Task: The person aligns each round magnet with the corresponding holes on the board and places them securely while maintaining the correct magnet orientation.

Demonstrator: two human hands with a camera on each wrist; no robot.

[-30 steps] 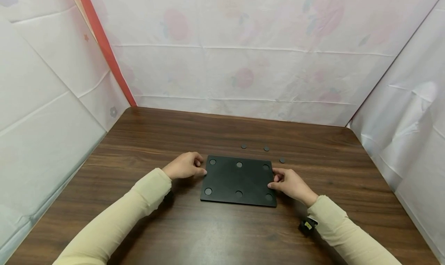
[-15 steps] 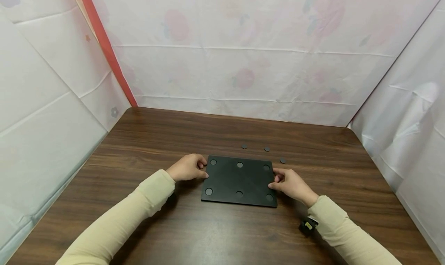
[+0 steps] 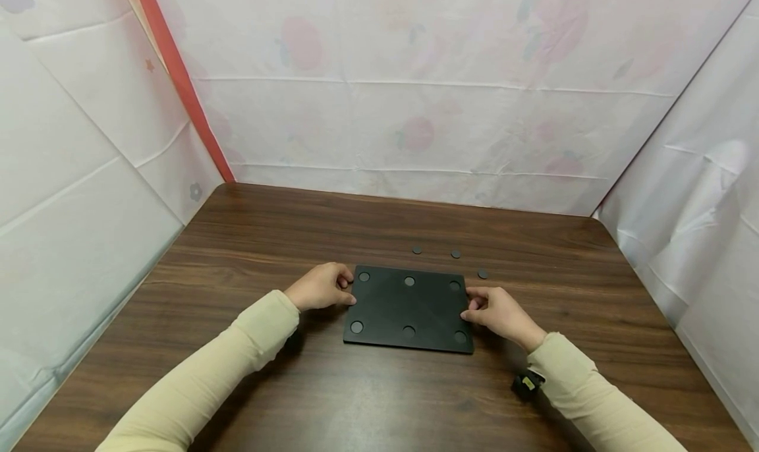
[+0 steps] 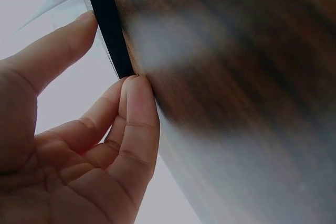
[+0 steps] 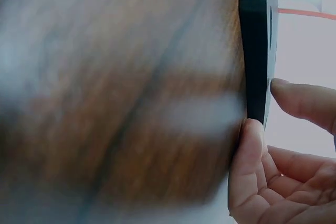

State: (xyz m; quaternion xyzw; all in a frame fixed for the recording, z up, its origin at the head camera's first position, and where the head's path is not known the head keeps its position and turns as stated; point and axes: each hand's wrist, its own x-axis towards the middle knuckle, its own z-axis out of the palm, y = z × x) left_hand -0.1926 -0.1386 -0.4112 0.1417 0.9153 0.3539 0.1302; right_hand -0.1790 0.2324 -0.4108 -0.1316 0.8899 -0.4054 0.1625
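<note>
A flat black rectangular board [image 3: 409,307] lies on the table in the head view, with several round marks along its long sides, some paler than others. My left hand [image 3: 320,286] holds its left edge, thumb toward the near side. In the left wrist view, the thumb [image 4: 86,24] touches the board's edge [image 4: 107,19] and curled fingers [image 4: 140,98] meet its end. My right hand [image 3: 500,315] holds the opposite edge. The right wrist view shows its thumb [image 5: 289,93] at the upper face and curled fingertips [image 5: 253,135] low against the board's side [image 5: 254,51].
Three small dark discs lie beyond the board on the brown wooden table [image 3: 284,221]: a left one [image 3: 417,250], a middle one [image 3: 455,254] and a right one [image 3: 483,274]. White patterned sheets [image 3: 379,109] stand behind and at both sides.
My left hand has moved slightly right onto the board's edge. My right thumb has drawn back a little toward the right edge. The board has hardly moved.
</note>
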